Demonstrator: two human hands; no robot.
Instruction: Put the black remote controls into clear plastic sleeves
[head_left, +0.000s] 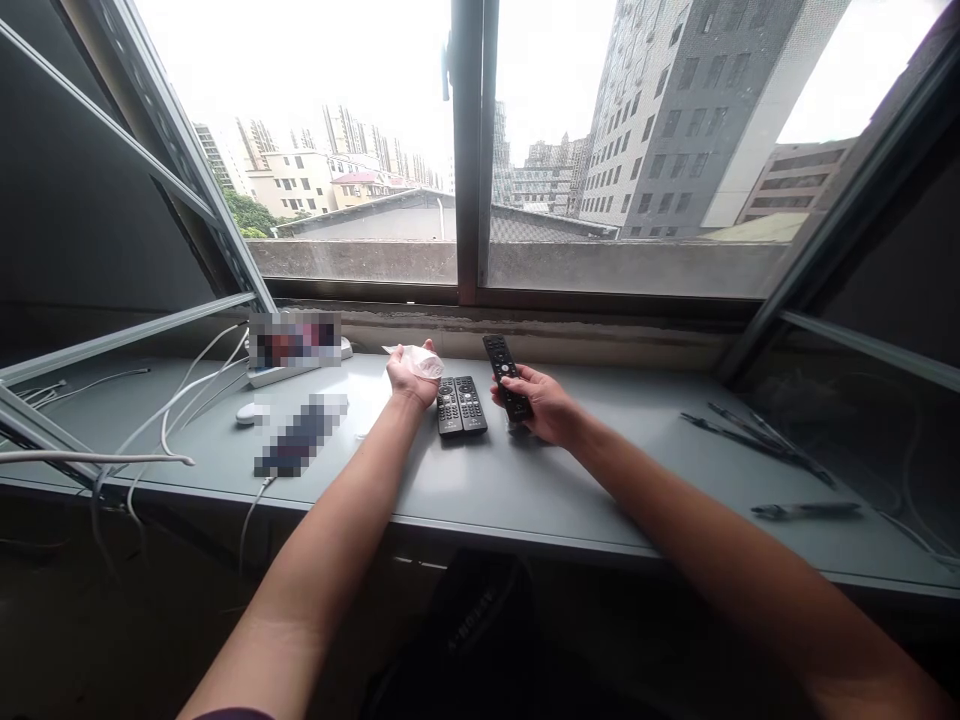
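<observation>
A crumpled white tissue (pixel 421 363) rests in my left hand (pixel 406 384), palm up, with the fingers curled around it. My right hand (pixel 551 405) grips a black remote control (pixel 498 357) near its lower end. That remote is tilted up above the table, buttons facing me, with my thumb across its front. Between my hands, two similar black remotes, a left one (pixel 449 415) and a right one (pixel 471 410), lie side by side on the grey tabletop (pixel 525 490). My left hand is close beside the left one and partly overlaps its upper edge.
White cables (pixel 169 420) run over the left side, near a white power strip (pixel 300 368) and a pixelated object (pixel 300 437). Several dark pens (pixel 757 440) lie at the right. Metal frame bars (pixel 180 170) slope up at both sides; a window (pixel 472 150) stands behind.
</observation>
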